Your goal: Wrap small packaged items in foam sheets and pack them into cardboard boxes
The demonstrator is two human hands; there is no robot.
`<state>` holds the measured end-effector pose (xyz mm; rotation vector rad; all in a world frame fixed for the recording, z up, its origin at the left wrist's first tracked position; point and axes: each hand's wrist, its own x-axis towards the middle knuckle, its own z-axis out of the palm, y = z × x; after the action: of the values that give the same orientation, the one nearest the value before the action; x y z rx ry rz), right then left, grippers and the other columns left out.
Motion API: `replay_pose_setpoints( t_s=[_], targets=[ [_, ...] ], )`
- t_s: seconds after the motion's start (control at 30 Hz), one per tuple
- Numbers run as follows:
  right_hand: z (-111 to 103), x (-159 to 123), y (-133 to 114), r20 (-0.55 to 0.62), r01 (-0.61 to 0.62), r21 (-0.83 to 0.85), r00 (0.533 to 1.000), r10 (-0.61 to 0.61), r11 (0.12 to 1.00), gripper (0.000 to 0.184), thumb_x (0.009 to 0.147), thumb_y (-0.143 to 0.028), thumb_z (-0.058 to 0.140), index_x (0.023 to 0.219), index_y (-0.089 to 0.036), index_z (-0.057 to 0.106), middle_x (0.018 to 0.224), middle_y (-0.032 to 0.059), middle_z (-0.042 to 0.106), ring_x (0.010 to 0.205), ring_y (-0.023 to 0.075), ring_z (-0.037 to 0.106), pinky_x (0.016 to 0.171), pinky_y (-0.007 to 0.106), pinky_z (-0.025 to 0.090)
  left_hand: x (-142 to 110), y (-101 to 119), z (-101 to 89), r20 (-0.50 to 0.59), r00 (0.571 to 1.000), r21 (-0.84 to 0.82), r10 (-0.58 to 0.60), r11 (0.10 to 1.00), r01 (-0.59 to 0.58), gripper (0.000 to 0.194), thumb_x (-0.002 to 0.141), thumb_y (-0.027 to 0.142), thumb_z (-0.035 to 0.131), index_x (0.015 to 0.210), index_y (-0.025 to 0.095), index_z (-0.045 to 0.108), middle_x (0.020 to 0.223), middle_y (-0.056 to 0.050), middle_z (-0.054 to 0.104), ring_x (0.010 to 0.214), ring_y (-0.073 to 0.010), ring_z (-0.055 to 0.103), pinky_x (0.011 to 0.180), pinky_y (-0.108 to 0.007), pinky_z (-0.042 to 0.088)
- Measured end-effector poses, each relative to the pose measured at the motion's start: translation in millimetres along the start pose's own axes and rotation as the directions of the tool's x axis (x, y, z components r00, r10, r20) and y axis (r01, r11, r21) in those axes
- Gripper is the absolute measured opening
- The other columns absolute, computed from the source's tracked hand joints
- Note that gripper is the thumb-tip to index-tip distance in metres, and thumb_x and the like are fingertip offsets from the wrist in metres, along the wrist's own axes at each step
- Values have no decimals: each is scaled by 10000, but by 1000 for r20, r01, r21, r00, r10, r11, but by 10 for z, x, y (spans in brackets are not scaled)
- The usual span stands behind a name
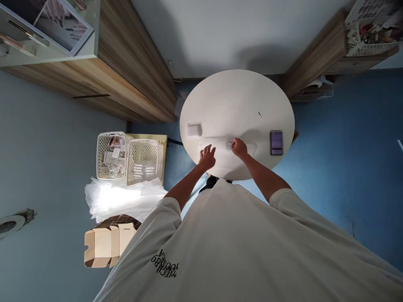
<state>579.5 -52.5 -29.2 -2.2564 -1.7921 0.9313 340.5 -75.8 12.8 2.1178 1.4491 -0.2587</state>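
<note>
My left hand point(207, 157) lies with its fingers spread on the near left part of a round white table, at the edge of a thin white sheet point(217, 147). My right hand point(239, 148) is closed in a pinch near the sheet's right end. From its fingertips a small clear, shiny thing point(229, 143) sticks out to the left; its kind is too small to tell. A small white block-shaped packet point(193, 130) sits beyond my left hand. To the right of my right hand lies a phone or tablet point(276, 142) with a lit purple screen.
The round table point(236, 92) stands near the wall. At left are a white basket of small packets point(99, 157), another basket with clear plastic pieces point(143, 144), a stack of white sheets point(122, 199) and cardboard boxes point(102, 246). Wooden cabinets point(141, 63) rise on both sides.
</note>
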Motion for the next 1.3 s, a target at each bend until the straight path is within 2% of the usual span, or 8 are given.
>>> replay_pose_setpoints(
  t_s=[0.2,0.5,0.6,0.67,0.73,0.87,1.03,1.3],
  targets=[
    [-296,-65,299,-47,-282,173,955,294,944,213,1030,-250,445,1213,-226,551,1023,104,689,849,261,619,771,379,490,95,120,-69,5,1000,-1,29,1000,-29,683,954,174,491,1629,210,398,1759,-178,273,1623,-342,257,1277,-586,281],
    [-477,-284,770,-121,-442,143,880,459,886,344,1013,-266,423,1322,-189,553,1092,166,684,943,316,670,848,491,548,253,283,20,27,999,-19,28,999,-27,660,963,190,503,1615,224,408,1759,-175,277,1613,-345,279,1263,-593,295],
    [-479,-397,802,-169,-414,-1,897,408,910,396,994,-249,444,1361,-155,560,1289,244,628,1130,378,640,909,527,537,306,322,40,40,999,-19,24,1000,-23,645,959,191,504,1598,219,418,1754,-177,287,1607,-352,286,1260,-602,296],
    [-457,-485,789,-164,-322,-138,940,299,937,404,984,-228,458,1356,-135,583,1388,277,577,1251,412,578,975,547,507,352,345,45,53,999,-23,13,1000,-12,634,951,187,509,1580,207,430,1749,-187,292,1604,-358,291,1260,-597,299],
    [-406,-573,765,-33,-135,-215,991,131,967,394,982,-202,456,1335,-153,624,1398,248,592,1270,387,566,1030,525,485,406,367,48,65,998,-25,-8,1000,10,640,939,184,521,1573,200,432,1741,-197,302,1602,-366,296,1261,-593,297],
    [-250,-719,750,166,104,-277,984,-59,955,515,965,-186,474,1465,-180,597,1593,191,499,1393,364,497,1129,507,432,530,399,76,75,996,-29,-49,998,51,680,915,181,545,1582,195,417,1723,-209,324,1605,-384,294,1264,-601,287],
    [-147,-810,789,220,63,-356,975,18,932,649,965,-210,481,1612,-180,462,1737,168,328,1514,380,389,1176,525,400,702,415,149,70,997,-14,-29,999,30,714,901,182,577,1592,203,396,1718,-213,325,1582,-397,324,1253,-592,296],
    [-197,-858,869,227,-11,-365,969,100,931,710,966,-231,481,1665,-167,369,1775,175,256,1576,380,322,1202,527,381,958,551,130,91,995,48,42,998,-47,817,868,296,721,1608,233,378,1692,-207,347,1550,-421,356,1226,-581,330]
  ],
)
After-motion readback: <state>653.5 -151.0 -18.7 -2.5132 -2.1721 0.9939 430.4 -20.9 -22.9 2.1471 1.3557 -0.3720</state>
